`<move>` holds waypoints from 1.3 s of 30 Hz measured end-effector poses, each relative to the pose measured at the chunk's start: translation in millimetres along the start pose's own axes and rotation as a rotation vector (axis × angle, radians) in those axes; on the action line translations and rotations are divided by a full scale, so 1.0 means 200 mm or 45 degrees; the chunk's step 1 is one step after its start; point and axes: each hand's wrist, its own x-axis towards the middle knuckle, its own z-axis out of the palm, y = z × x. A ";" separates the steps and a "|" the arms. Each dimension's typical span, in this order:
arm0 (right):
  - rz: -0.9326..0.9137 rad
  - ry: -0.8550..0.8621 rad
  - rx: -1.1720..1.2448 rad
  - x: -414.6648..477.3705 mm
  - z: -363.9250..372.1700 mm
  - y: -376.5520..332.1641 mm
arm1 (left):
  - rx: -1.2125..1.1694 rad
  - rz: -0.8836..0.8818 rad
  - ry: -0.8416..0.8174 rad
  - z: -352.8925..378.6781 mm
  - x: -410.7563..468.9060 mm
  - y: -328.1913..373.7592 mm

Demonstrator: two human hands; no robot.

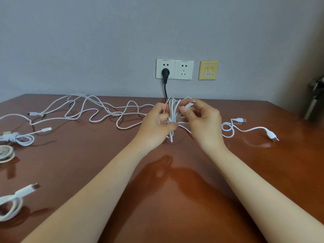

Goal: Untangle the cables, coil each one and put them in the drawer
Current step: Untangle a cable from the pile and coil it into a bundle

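tying off a cable bundle [172, 109]
left hand [156, 123] grips it, right hand [201, 123] pinches the plug [190, 104]; a slack grip may spring the loops.

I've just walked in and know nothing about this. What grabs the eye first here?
Two bare hands meet mid-table: the left hand grips a white cable bundle, while the right hand pinches a connector at its top. Behind and to the left, a loose tangle of white cables sprawls over the glossy brown table. On the wall, a black plug sits in a socket.
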 end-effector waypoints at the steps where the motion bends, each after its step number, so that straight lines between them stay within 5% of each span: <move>1: -0.018 0.031 -0.013 0.00 0.00 0.00 | -0.062 -0.023 0.006 0.00 0.00 0.01; 8: 0.035 0.095 0.001 0.02 -0.03 -0.04 | -0.389 -0.202 0.007 0.00 0.00 0.04; 18: 0.190 -0.119 -0.409 0.04 -0.05 -0.07 | 0.003 -0.104 -0.076 0.01 0.00 -0.02; 28: -0.070 -0.252 -1.123 0.00 -0.01 -0.05 | 0.643 0.148 -0.194 0.00 -0.03 -0.03; 39: -0.117 -0.232 -0.553 0.01 -0.02 0.01 | 0.506 0.066 -0.173 -0.04 -0.01 -0.03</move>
